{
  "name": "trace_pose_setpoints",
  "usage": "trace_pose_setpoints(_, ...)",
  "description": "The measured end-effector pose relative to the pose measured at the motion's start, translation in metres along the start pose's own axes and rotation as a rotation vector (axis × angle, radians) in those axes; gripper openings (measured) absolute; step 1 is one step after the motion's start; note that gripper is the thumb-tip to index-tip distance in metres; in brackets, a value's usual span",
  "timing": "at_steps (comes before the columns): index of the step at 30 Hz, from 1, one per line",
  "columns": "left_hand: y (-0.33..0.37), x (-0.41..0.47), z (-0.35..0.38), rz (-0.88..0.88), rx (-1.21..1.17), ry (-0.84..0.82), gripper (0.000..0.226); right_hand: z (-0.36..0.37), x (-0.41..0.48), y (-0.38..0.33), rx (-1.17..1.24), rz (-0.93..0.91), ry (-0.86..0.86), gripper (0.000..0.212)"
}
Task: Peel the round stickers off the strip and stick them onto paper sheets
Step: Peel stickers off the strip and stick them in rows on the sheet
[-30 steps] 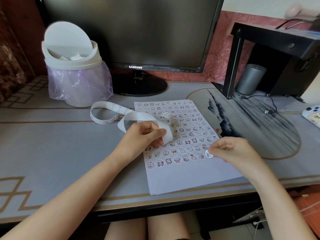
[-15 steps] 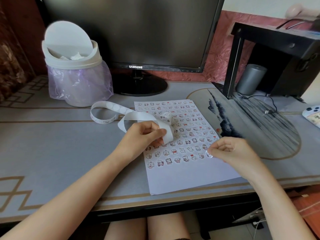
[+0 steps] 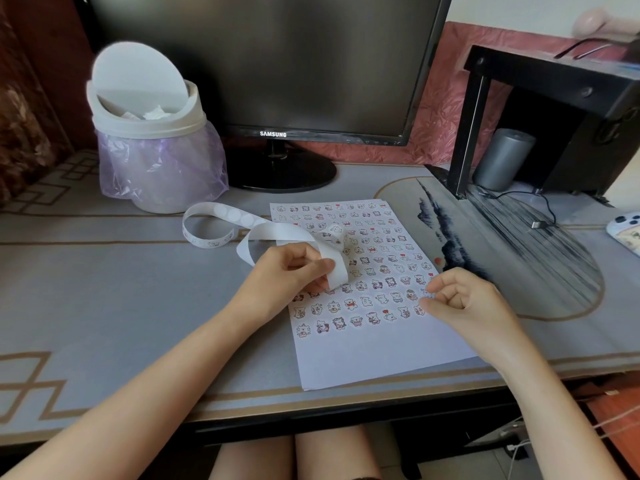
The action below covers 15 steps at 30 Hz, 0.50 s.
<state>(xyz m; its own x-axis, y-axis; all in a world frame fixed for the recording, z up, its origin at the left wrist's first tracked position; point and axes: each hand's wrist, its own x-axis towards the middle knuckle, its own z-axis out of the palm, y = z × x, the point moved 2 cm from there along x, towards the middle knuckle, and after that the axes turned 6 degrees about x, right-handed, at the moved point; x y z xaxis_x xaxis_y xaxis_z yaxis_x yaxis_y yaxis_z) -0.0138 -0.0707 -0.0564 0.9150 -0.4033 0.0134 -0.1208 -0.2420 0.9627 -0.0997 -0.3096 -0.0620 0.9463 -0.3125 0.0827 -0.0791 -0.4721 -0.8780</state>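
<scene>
Strip (image 3: 284, 233), curled, white, papery

soft, even daylight, brightest upper right; faint shadows on the white paper sheet (image 3: 381, 358); wide-angle bowing bends the glossy black monitor screen (image 3: 259, 57); top right corner blurs.

We see a grey desk (image 3: 104, 306) with a brown line pattern and a round ink landscape printed at its right. A white paper sheet (image 3: 374, 355), covered with rows of small stickers, lies near the front edge. Left of it, the looped end of the strip (image 3: 207, 233) rests on the desk. Behind stand a white bin (image 3: 149, 128) with a purple bag and the monitor foot (image 3: 280, 174). At the right stand a black riser (image 3: 462, 133), a grey cylinder (image 3: 502, 157), a cable (image 3: 540, 216) and a white device (image 3: 627, 230) at the edge.
</scene>
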Motion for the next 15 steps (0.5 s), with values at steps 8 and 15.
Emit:
trace_pose_setpoints(8, -0.0002, -0.0002, -0.0003, 0.002, -0.003, -0.001, 0.02, 0.0002, 0.003, 0.0019, 0.004, 0.01, 0.022, 0.014)
trace_pose_setpoints(15, 0.0005, -0.0011, -0.0004, 0.004, -0.001, 0.0, 0.02, 0.0005, 0.0048, 0.0042, -0.023, 0.003, 0.031, 0.015)
